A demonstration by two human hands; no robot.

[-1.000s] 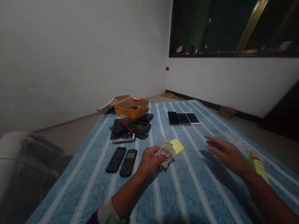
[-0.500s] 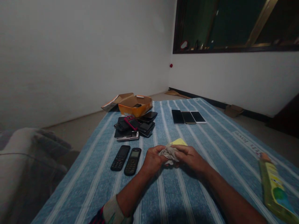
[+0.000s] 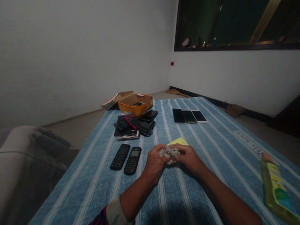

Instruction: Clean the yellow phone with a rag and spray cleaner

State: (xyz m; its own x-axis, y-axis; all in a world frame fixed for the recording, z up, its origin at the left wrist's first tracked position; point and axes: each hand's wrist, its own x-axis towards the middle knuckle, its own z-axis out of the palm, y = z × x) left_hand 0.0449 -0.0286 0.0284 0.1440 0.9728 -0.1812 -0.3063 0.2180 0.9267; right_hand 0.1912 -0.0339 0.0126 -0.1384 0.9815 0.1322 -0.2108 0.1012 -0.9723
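An open orange cardboard box with a brown inside stood at the far left end of the blue cloth with white stripes, and a small dark object lay in it, too small to identify. A brown cardboard flap with an orange edge leaned outward beside the box. Just in front was a loose heap of mostly black phones, one with a magenta frame.

Nearer, the left hand and the right hand came together, fingers closed on a crumpled greyish-white rag. A flat, bright yellow rectangular object showed just beyond the rag, its near part hidden; whether the fingers gripped it too could not be told.

Two black keypad phones lay left of the hands, and three flat touchscreen phones lay in a row farther off. At the right, a translucent yellow-green bottle with a peach-coloured cap lay tilted across the view; its fill level was unclear.
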